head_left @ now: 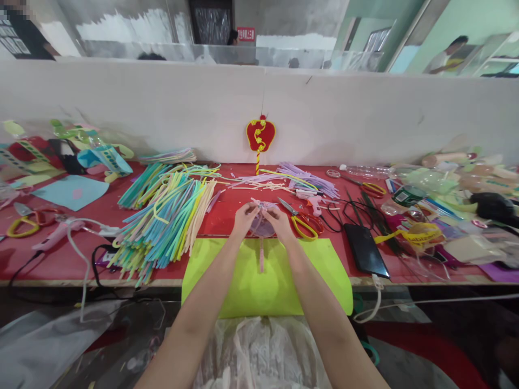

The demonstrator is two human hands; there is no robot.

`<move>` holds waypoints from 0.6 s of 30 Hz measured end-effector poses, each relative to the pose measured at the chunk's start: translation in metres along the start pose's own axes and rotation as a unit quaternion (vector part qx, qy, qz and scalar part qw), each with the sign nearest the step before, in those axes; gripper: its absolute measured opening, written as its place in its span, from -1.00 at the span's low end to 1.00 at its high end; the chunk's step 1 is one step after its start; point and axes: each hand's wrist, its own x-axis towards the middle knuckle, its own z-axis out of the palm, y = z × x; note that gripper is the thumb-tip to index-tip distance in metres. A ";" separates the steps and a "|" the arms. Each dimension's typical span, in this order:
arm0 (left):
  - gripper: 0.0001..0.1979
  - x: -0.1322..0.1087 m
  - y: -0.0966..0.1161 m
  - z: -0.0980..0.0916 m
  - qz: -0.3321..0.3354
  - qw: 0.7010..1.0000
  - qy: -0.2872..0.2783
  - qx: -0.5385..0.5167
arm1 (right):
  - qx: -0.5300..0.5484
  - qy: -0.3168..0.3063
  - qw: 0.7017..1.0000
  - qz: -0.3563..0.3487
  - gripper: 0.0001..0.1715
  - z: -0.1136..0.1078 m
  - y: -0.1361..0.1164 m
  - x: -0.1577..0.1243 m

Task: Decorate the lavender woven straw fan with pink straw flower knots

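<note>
Both hands meet at a pale purple pipe-cleaner craft (261, 227), a rounded piece with a pink-purple stick pointing toward me. My left hand (244, 217) pinches its upper left side. On the upper right side, the fingers of my right hand (279, 220) are closed on the same craft. Small pinkish bits show between the fingertips; their exact shape is too fine to tell. Beneath lies a bright yellow-green sheet (324, 275) hanging over the table edge. Yellow-handled scissors (304, 227) rest just right of my right hand, beside a pink glue gun (314, 205).
A large bundle of coloured pipe cleaners (162, 221) lies on the left, purple ones (308, 178) at the back. A red fan-shaped ornament (260, 135) stands against the white partition (162, 108). On the right are a phone (366, 249) and bottles; another glue gun (60, 235) is far left.
</note>
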 end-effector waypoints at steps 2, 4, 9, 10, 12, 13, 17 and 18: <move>-0.83 0.000 0.000 0.001 -0.001 1.000 -0.003 -0.020 | 0.036 -0.001 0.999 0.009 -0.67 0.000 -0.001 -0.001; -0.79 0.001 0.001 0.001 -0.002 0.999 -0.005 -0.043 | 0.070 -0.012 0.997 0.026 -0.68 0.001 -0.004 -0.003; -0.68 0.002 0.000 0.001 -0.013 0.995 0.003 -0.098 | 0.106 -0.026 0.993 0.034 -0.70 0.003 -0.011 -0.005; -0.67 0.002 -0.001 0.001 -0.018 0.994 0.005 -0.109 | 0.102 -0.019 0.994 0.027 -0.71 0.003 -0.012 -0.005; -0.65 0.001 0.000 0.001 -0.028 0.992 0.009 -0.125 | 0.078 -0.003 0.997 0.006 -0.70 0.004 -0.012 -0.004; -0.64 0.000 0.000 0.001 -0.033 0.990 0.011 -0.134 | 0.062 0.005 0.998 -0.005 -0.70 0.004 -0.012 -0.004; -0.64 -0.002 0.004 0.001 -0.081 0.976 0.028 -0.199 | 0.021 0.019 0.999 -0.029 -0.71 0.003 -0.009 -0.002; -0.65 -0.002 0.004 0.001 -0.093 0.971 0.033 -0.219 | 0.018 0.020 0.999 -0.032 -0.71 0.003 -0.009 -0.002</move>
